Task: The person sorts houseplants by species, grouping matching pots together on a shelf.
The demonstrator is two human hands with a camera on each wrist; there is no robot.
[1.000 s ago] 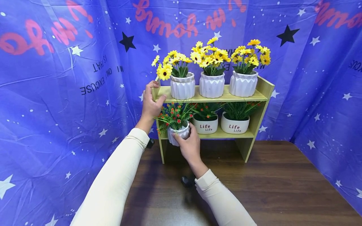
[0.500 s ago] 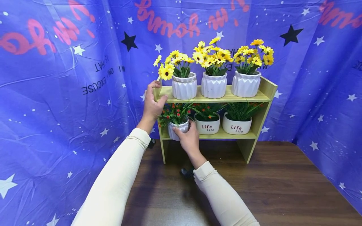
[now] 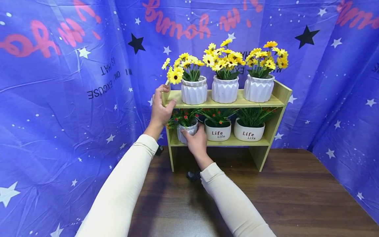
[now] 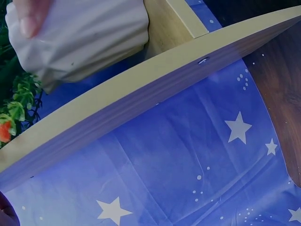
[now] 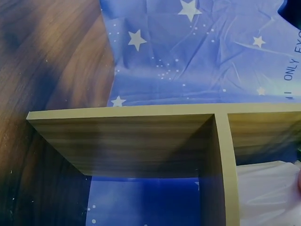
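Observation:
In the head view, my left hand (image 3: 161,110) grips the upper left side panel of the light wooden two-tier shelf (image 3: 237,143), fingers behind and thumb at the front. My right hand (image 3: 197,141) holds a white pleated flowerpot (image 4: 94,42) with small red flowers and green leaves (image 3: 185,118), thumb on its front. This pot is at the left end of the lower tier, close over the board. In the left wrist view a fingertip (image 4: 29,26) presses the pot's side. The right wrist view catches the pot's white side (image 5: 265,193) beside the shelf board.
Three white pots of yellow flowers (image 3: 225,89) line the top tier. Two white oval "Life" planters (image 3: 218,133) stand right of the held pot. A brown wooden table (image 3: 284,191) bears the shelf, and a blue star-patterned cloth (image 3: 74,138) hangs around it.
My right hand has moved the red-flowered pot back and slightly up, from in front of the lower tier into its left end. My left hand keeps its grip on the shelf.

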